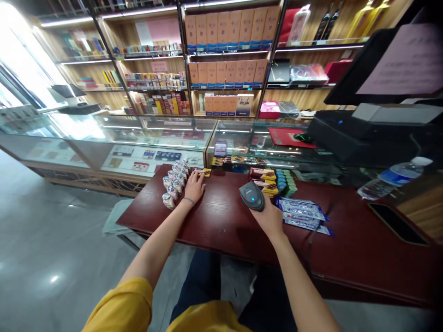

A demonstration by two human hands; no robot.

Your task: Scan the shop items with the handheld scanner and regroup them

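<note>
My left hand (194,188) lies on the dark red table with its fingers stretched out, the tips touching a small yellow and brown box (206,172) at the back edge. Just left of it stand rows of small clear jars (174,183) with silvery lids. My right hand (272,214) grips a dark grey barcode scanner (252,195) with a lit blue light, held over the table. Beside the scanner are stacked yellow and red snack boxes (265,180), then blue and green round packs (285,180). Blue and white long packets (302,213) lie right of my right hand.
A water bottle (394,177) and a phone (398,223) are on the table's right. Behind it runs a glass display counter (155,131), with a monitor (367,60) at right. Shelves of boxes (228,27) line the wall. A pale green stool (117,214) stands left.
</note>
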